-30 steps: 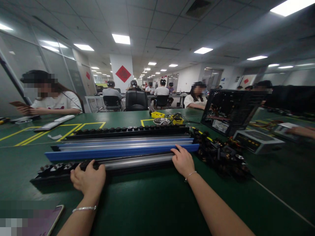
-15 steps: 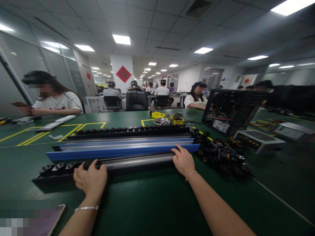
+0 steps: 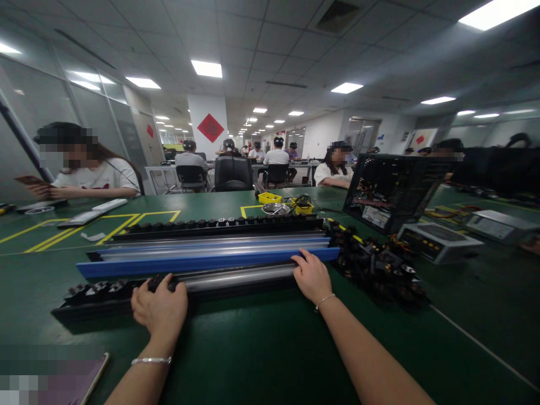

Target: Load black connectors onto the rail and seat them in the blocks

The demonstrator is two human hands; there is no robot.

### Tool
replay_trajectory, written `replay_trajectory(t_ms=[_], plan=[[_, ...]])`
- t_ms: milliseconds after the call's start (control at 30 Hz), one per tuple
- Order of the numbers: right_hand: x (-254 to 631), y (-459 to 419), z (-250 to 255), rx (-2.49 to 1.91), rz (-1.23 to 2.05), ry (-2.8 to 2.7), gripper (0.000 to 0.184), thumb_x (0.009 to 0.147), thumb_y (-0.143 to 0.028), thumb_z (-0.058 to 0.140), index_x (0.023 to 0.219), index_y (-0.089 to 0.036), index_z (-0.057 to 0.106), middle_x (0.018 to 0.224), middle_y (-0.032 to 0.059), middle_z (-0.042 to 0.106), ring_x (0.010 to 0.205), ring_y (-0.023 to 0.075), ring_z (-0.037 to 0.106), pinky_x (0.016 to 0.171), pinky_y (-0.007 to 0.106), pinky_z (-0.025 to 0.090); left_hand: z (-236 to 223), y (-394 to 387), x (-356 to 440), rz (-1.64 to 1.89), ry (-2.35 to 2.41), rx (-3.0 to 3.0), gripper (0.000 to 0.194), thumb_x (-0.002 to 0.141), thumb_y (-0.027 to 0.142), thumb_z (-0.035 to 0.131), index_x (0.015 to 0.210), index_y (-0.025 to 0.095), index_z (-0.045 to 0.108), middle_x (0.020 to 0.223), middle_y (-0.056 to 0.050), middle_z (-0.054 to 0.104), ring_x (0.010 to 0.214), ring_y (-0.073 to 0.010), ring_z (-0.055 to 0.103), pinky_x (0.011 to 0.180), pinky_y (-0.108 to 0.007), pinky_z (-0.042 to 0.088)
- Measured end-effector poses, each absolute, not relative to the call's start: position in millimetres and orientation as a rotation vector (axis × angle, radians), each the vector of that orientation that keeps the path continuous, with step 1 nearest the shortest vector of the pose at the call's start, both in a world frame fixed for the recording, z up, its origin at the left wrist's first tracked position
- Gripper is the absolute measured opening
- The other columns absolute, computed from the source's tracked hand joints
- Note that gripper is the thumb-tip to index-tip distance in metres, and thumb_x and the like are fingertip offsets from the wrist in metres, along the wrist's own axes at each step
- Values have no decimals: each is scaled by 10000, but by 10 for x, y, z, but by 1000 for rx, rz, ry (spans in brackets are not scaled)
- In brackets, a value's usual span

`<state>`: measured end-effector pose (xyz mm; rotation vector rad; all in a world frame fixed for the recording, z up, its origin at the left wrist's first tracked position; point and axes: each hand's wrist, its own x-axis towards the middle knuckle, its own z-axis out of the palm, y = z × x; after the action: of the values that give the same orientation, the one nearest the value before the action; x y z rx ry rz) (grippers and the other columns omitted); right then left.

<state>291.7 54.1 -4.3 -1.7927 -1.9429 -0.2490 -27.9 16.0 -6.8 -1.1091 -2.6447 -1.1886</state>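
Note:
A long black channel-shaped tray (image 3: 240,278) with a shiny metallic inside lies across the table in front of me. Small black parts with metal bits (image 3: 99,288) sit in a row in its left portion. My left hand (image 3: 160,309) is closed over the row's right end, its fingers curled around a black part (image 3: 157,280) that is mostly hidden. At the tray's right end, my right hand (image 3: 312,277) grips it, fingertips over the far edge. Right behind lies a blue strip (image 3: 202,263) beside more metallic channels (image 3: 211,251).
Another black tray (image 3: 223,225) full of similar parts lies farther back. A heap of black parts (image 3: 379,270) is at right, near a power supply (image 3: 439,243) and an open computer case (image 3: 392,188). A phone (image 3: 76,377) lies front left. Co-workers sit around.
My left hand has slid slightly right along the tray. My right hand stays at the tray's right end. The whole view has shifted a little.

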Motion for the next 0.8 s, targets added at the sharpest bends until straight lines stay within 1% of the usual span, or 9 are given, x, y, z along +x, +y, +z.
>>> replay_trajectory(t_ms=[133, 367, 567, 800], plan=[[2910, 542, -40, -1793, -247, -1939, 394, 798, -203, 386, 1106, -244, 627, 1305, 55, 491, 1141, 213, 454, 963, 341, 339, -60, 158, -259, -1202, -2661, -1120, 468, 763, 412, 416, 1133, 195, 605, 1374, -145, 321, 1327, -330, 188, 1050, -512, 206], [2906, 543, -33, -1798, -251, -1938, 383, 806, -208, 390, 1102, -245, 630, 1306, 57, 491, 1131, 213, 461, 955, 340, 347, -18, 136, -188, -1187, -2668, -1168, 453, 769, 402, 416, 1125, 201, 611, 1372, -129, 331, 1334, -313, 187, 1059, -489, 202], [2905, 547, -39, -1796, -255, -1931, 376, 809, -205, 397, 1100, -248, 631, 1302, 51, 494, 1131, 214, 462, 953, 342, 351, -67, 150, -188, -1171, -2633, -1197, 448, 770, 395, 426, 1122, 191, 613, 1366, -146, 334, 1328, -323, 190, 1057, -496, 204], [2905, 545, -39, -1806, -264, -1935, 376, 816, -216, 387, 1101, -247, 630, 1301, 53, 494, 1118, 216, 469, 942, 346, 356, -80, 140, -85, -1142, -2616, -1264, 468, 783, 380, 411, 1166, 173, 583, 1364, -170, 313, 1335, -337, 163, 1062, -492, 185]])
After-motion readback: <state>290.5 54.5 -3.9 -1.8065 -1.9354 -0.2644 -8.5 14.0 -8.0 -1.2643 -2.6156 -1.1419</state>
